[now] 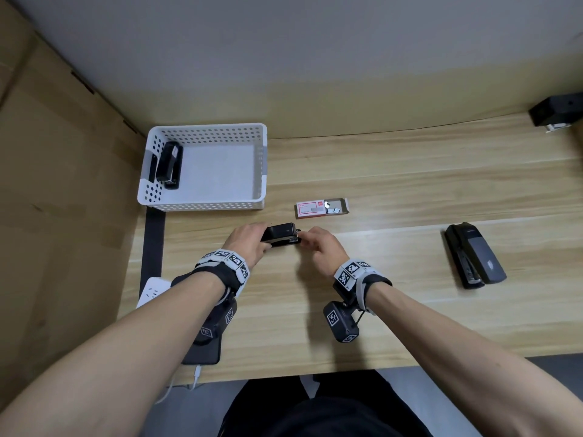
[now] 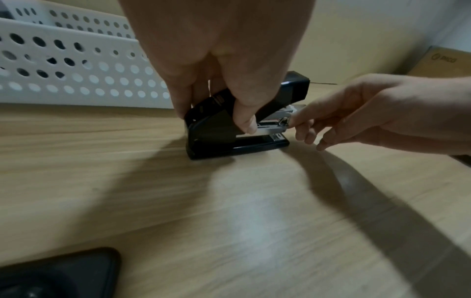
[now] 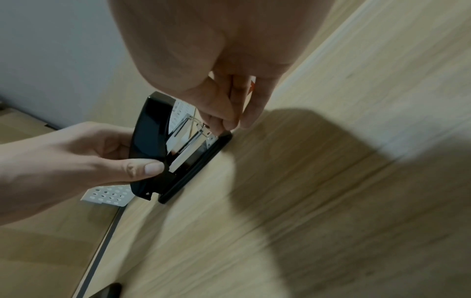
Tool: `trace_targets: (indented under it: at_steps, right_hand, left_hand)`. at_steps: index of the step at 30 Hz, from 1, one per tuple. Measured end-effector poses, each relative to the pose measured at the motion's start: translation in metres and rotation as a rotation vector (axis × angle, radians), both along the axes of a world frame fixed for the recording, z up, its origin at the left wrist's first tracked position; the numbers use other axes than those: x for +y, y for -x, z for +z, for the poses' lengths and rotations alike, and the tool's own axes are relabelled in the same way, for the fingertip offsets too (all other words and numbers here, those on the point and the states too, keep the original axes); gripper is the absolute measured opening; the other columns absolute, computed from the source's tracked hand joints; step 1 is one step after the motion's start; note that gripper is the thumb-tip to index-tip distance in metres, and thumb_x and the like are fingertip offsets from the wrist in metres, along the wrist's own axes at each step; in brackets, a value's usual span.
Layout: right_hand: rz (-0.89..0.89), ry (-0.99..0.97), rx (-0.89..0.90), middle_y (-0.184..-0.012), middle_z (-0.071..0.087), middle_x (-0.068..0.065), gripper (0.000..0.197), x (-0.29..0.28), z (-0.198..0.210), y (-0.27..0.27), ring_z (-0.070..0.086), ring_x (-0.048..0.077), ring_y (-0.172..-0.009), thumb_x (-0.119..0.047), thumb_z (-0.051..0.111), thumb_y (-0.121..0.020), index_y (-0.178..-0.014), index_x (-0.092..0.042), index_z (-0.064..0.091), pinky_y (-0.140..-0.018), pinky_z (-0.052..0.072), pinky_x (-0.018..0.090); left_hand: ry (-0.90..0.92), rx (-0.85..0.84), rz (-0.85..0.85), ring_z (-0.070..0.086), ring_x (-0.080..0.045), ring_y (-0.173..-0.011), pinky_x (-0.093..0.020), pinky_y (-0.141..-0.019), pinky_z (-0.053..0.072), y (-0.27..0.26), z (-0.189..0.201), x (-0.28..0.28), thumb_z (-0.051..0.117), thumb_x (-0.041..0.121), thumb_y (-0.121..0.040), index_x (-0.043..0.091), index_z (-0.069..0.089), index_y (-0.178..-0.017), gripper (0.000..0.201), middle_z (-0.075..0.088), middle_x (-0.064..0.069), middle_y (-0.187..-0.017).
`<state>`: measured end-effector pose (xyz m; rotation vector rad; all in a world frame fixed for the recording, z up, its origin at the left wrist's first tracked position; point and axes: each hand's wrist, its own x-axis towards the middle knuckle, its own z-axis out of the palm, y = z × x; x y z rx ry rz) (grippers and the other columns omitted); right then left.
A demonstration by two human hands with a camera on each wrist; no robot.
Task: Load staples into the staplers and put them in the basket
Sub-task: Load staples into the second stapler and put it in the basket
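Observation:
A small black stapler stands on the wooden desk with its lid raised. My left hand grips its rear body, thumb on the near side. The fingertips of my right hand pinch the front tip of the shiny metal magazine; whether staples are between them I cannot tell. An open box of staples lies just beyond the hands. The white perforated basket at the back left holds one black stapler. A larger black and grey stapler lies at the right.
A dark phone and a white power strip lie under my left forearm near the desk's front edge. A black device sits at the far right corner. Cardboard walls the left side.

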<state>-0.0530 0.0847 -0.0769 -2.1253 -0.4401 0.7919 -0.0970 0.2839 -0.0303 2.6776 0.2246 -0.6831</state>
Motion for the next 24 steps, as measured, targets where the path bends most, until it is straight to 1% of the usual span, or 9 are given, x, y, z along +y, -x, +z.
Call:
trace_targets:
  at_steps: [3, 5, 7, 12, 15, 17, 19, 22, 24]
  right_hand:
    - [-0.078, -0.017, 0.015, -0.095, 0.056, 0.0, 0.057, -0.01, -0.004, -0.001, 0.057, 0.025, -0.1, 0.017, 0.041, -0.072, -0.119, -0.004, 0.065, -0.099, 0.045, 0.04]
    - [-0.126, -0.043, 0.027, -0.093, 0.057, 0.002, 0.052, -0.017, -0.006, -0.002, 0.059, 0.028, -0.1, 0.017, 0.042, -0.075, -0.116, -0.004, 0.067, -0.1, 0.045, 0.04]
    - [-0.129, -0.052, 0.019, -0.097, 0.059, 0.007, 0.05, -0.021, -0.005, -0.003, 0.059, 0.028, -0.096, 0.017, 0.043, -0.076, -0.114, -0.004, 0.067, -0.098, 0.046, 0.039]
    - [-0.112, -0.054, -0.014, -0.095, 0.057, 0.006, 0.044, -0.02, -0.008, -0.005, 0.056, 0.025, -0.091, 0.015, 0.043, -0.077, -0.11, -0.002, 0.067, -0.093, 0.046, 0.039]
    - [-0.106, -0.011, -0.034, -0.097, 0.056, 0.002, 0.048, -0.016, -0.013, -0.002, 0.055, 0.024, -0.095, 0.003, 0.043, -0.077, -0.117, -0.007, 0.066, -0.091, 0.046, 0.039]
    - [-0.092, 0.038, -0.067, -0.102, 0.057, 0.003, 0.056, -0.012, -0.014, 0.002, 0.051, 0.025, -0.103, -0.008, 0.038, -0.075, -0.126, -0.01, 0.062, -0.091, 0.045, 0.036]
    - [-0.083, 0.087, -0.11, -0.105, 0.057, 0.004, 0.058, -0.01, -0.015, 0.006, 0.047, 0.023, -0.105, -0.012, 0.036, -0.077, -0.13, -0.013, 0.059, -0.087, 0.042, 0.033]
    - [-0.15, 0.104, -0.156, -0.106, 0.058, 0.004, 0.049, -0.01, -0.018, 0.012, 0.046, 0.023, -0.105, -0.004, 0.042, -0.085, -0.13, -0.015, 0.058, -0.084, 0.041, 0.032]
    - [-0.213, 0.079, -0.177, -0.107, 0.061, 0.002, 0.041, -0.011, -0.018, 0.014, 0.048, 0.023, -0.106, -0.01, 0.044, -0.091, -0.128, -0.017, 0.06, -0.085, 0.042, 0.034]
  left_hand:
    - [0.009, 0.026, 0.011, 0.06, -0.03, -0.099, -0.032, -0.08, 0.046, -0.002, -0.003, 0.003, 0.065, 0.024, -0.091, 0.013, 0.06, -0.112, 0.024, 0.066, -0.008, -0.106]
    - [0.006, 0.034, 0.012, 0.06, -0.029, -0.099, -0.033, -0.081, 0.047, -0.003, -0.004, 0.005, 0.065, 0.024, -0.091, 0.014, 0.06, -0.114, 0.026, 0.066, -0.008, -0.107]
    - [-0.002, 0.033, 0.005, 0.06, -0.029, -0.098, -0.033, -0.08, 0.047, -0.004, -0.006, 0.005, 0.065, 0.024, -0.091, 0.013, 0.06, -0.114, 0.026, 0.066, -0.008, -0.106]
    - [-0.013, 0.014, -0.014, 0.061, -0.028, -0.095, -0.036, -0.08, 0.05, -0.002, -0.01, 0.01, 0.067, 0.023, -0.088, 0.016, 0.058, -0.112, 0.026, 0.066, -0.005, -0.103]
    - [-0.055, -0.005, 0.004, 0.061, -0.027, -0.091, -0.035, -0.075, 0.05, 0.0, -0.015, 0.013, 0.069, 0.021, -0.085, 0.018, 0.058, -0.108, 0.025, 0.066, -0.005, -0.1]
    - [-0.09, -0.023, 0.009, 0.061, -0.028, -0.09, -0.033, -0.071, 0.048, 0.002, -0.018, 0.013, 0.069, 0.024, -0.085, 0.021, 0.059, -0.108, 0.025, 0.066, -0.004, -0.099]
    - [-0.112, -0.036, 0.007, 0.061, -0.028, -0.09, -0.031, -0.067, 0.045, 0.003, -0.019, 0.011, 0.067, 0.025, -0.086, 0.024, 0.059, -0.109, 0.024, 0.066, -0.003, -0.097]
    - [-0.128, -0.047, 0.007, 0.061, -0.027, -0.088, -0.031, -0.066, 0.045, 0.0, -0.016, 0.01, 0.066, 0.026, -0.083, 0.028, 0.062, -0.106, 0.023, 0.066, 0.0, -0.094]
    - [-0.15, -0.041, 0.003, 0.062, -0.027, -0.085, -0.03, -0.065, 0.047, -0.004, -0.016, 0.009, 0.066, 0.031, -0.081, 0.029, 0.063, -0.099, 0.019, 0.067, 0.0, -0.091]
